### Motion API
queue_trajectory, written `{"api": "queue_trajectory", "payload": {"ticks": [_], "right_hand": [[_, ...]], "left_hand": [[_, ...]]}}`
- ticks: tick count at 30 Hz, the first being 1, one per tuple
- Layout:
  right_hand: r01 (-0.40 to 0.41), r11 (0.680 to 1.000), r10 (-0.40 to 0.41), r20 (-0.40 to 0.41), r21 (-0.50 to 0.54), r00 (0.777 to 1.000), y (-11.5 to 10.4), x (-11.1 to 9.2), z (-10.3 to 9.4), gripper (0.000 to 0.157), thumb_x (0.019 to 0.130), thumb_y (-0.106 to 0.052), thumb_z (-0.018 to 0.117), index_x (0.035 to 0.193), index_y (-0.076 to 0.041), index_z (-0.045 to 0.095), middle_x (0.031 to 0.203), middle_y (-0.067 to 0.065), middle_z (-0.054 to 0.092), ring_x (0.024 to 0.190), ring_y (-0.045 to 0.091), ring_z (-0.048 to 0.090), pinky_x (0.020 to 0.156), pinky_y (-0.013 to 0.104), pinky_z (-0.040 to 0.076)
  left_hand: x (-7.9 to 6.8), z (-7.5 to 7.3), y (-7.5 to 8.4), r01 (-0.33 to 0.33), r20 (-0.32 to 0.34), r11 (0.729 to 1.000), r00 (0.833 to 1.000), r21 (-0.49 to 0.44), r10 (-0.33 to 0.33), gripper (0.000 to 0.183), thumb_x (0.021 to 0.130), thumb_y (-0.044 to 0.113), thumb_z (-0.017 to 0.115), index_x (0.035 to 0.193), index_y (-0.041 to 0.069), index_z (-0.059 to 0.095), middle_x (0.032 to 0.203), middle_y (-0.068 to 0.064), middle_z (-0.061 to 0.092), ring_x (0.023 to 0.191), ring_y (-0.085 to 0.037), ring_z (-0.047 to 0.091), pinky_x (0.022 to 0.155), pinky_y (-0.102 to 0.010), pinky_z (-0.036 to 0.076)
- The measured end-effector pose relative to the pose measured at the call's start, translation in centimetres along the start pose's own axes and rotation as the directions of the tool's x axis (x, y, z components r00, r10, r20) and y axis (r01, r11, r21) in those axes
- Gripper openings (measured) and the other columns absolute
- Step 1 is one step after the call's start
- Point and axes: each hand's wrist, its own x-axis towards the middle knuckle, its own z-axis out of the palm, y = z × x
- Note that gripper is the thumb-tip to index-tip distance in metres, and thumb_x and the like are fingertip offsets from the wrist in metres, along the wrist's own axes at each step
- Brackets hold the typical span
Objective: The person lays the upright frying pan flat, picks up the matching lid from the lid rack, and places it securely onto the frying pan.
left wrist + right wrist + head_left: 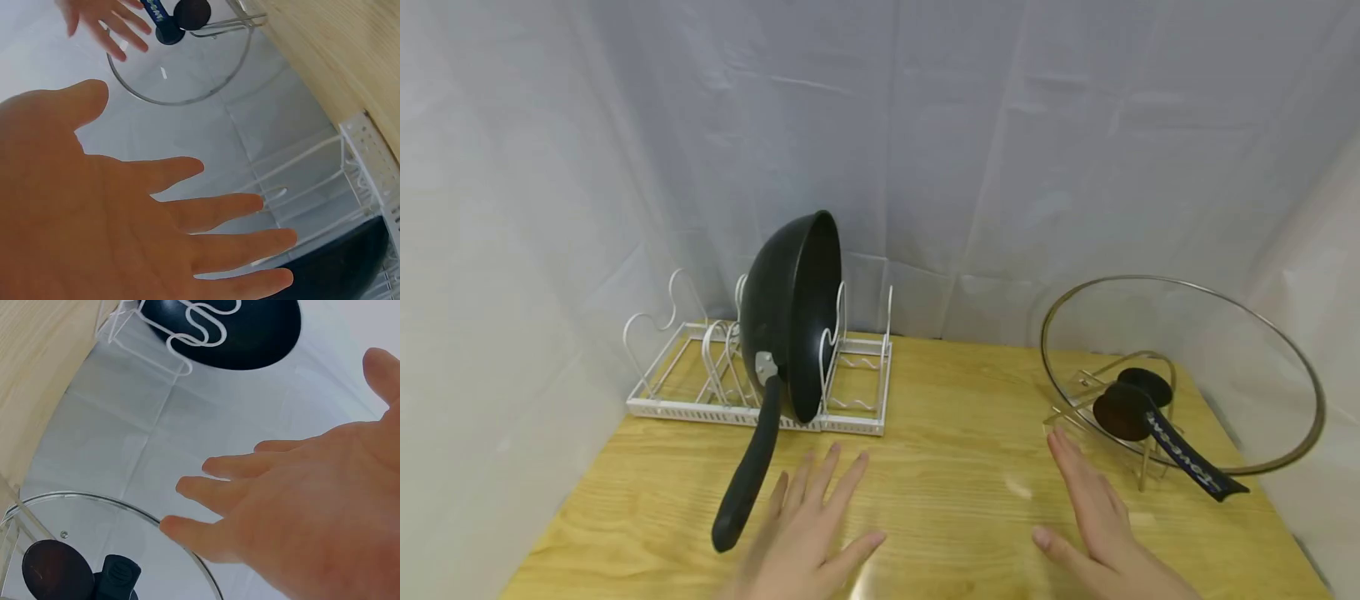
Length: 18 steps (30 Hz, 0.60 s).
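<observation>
My left hand (808, 533) hovers over the front of the table, fingers spread and holding nothing. It is nearest to the handle (751, 467) of a black wok (775, 300), which stands on its side in a white wire rack (857, 425). My right hand (1097, 525) is also bare, its fingers straight, left of a glass lid (1240, 358) with a metal rim. The lid leans upright on a small wire stand (1142, 475). A black knob with a lettered grip (1187, 454) sits at the lid's middle. Both palms show spread in the wrist views.
The wooden table (955, 467) runs between the rack and the lid stand. Pale plastic sheeting (962, 167) hangs behind it and at both sides. The wok handle juts forward past the rack's front edge.
</observation>
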Motion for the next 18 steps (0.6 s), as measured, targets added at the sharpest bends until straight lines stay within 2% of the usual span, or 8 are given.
{"api": "queue_trajectory", "payload": {"ticks": [3,5,8,10,14,15,17,18], "right_hand": [[-0.028,0.999,0.027,0.013,0.045,1.0,-0.4,-0.2,-0.2,0.079,0.096,-0.024,0.053,0.15,-0.032,-0.004,0.157,-0.002,-0.008,0.137,0.043,-0.007,0.091,0.078,0.001],[-0.05,0.996,0.048,0.026,0.072,0.999,-0.7,-0.3,-0.2,0.077,0.097,-0.024,0.051,0.15,-0.034,-0.004,0.157,-0.003,-0.008,0.14,0.028,-0.008,0.091,0.077,0.004],[-0.028,0.988,0.018,0.067,0.151,0.998,-1.1,-0.4,-0.3,0.073,0.099,-0.017,0.045,0.15,-0.033,-0.006,0.157,-0.001,-0.01,0.138,0.003,-0.007,0.089,0.079,0.004],[-0.038,0.973,0.013,0.109,0.229,0.994,-1.4,-0.4,-0.3,0.07,0.101,-0.016,0.04,0.149,-0.035,-0.008,0.157,-0.003,-0.013,0.136,-0.004,-0.01,0.088,0.079,0.001],[-0.053,0.935,-0.003,0.157,0.35,0.988,-2.4,-0.4,-0.3,0.067,0.102,-0.012,0.033,0.149,-0.035,-0.009,0.156,-0.007,-0.013,0.14,0.019,-0.012,0.089,0.079,0.0],[-0.052,0.927,-0.011,0.165,0.371,0.986,-2.6,-0.4,-0.4,0.066,0.102,-0.011,0.031,0.149,-0.035,-0.009,0.156,-0.007,-0.012,0.14,0.019,-0.011,0.089,0.079,0.001],[-0.076,0.907,-0.006,0.193,0.413,0.981,-2.9,-0.4,-0.5,0.063,0.103,-0.012,0.029,0.149,-0.036,-0.008,0.156,-0.008,-0.01,0.14,0.024,-0.009,0.089,0.079,0.003],[-0.079,0.896,-0.011,0.201,0.436,0.98,-2.9,-0.4,-0.5,0.062,0.103,-0.012,0.028,0.149,-0.035,-0.007,0.156,-0.008,-0.008,0.14,0.02,-0.006,0.098,0.073,0.008]], "left_hand": [[-0.2,0.0,-0.8,0.007,-0.034,1.0,0.999,0.013,-0.007,0.069,0.091,0.061,0.041,0.147,0.022,0.032,0.149,-0.014,0.031,0.132,-0.044,0.031,0.098,-0.067,0.027],[-0.3,-0.1,-1.3,0.021,-0.041,1.0,0.999,-0.004,-0.021,0.068,0.091,0.06,0.043,0.147,0.022,0.032,0.148,-0.015,0.033,0.13,-0.047,0.032,0.097,-0.068,0.028],[-0.3,-0.2,-2.1,0.026,-0.053,0.995,0.998,-0.093,-0.031,0.066,0.092,0.052,0.049,0.147,0.02,0.031,0.145,-0.02,0.035,0.128,-0.054,0.028,0.095,-0.07,0.027],[-0.4,-0.4,-2.6,0.027,-0.067,0.985,0.997,-0.171,-0.039,0.065,0.093,0.046,0.052,0.147,0.018,0.031,0.144,-0.023,0.034,0.128,-0.057,0.025,0.092,-0.073,0.027],[-0.8,-0.9,-3.5,0.045,-0.089,0.972,0.994,-0.23,-0.067,0.062,0.093,0.041,0.054,0.147,0.019,0.031,0.144,-0.021,0.035,0.13,-0.046,0.033,0.095,-0.065,0.034],[-0.9,-1.1,-3.7,0.061,-0.086,0.969,0.993,-0.238,-0.084,0.062,0.094,0.042,0.053,0.147,0.02,0.031,0.144,-0.019,0.036,0.129,-0.043,0.036,0.094,-0.062,0.037],[-1.1,-1.5,-4.3,0.036,-0.124,0.975,0.99,-0.218,-0.064,0.06,0.093,0.04,0.056,0.145,0.019,0.034,0.141,-0.017,0.042,0.124,-0.034,0.047,0.091,-0.051,0.045],[-1.2,-1.8,-4.5,0.051,-0.123,0.975,0.989,-0.215,-0.079,0.059,0.093,0.041,0.055,0.145,0.019,0.036,0.139,-0.015,0.044,0.122,-0.033,0.049,0.091,-0.05,0.046]]}}
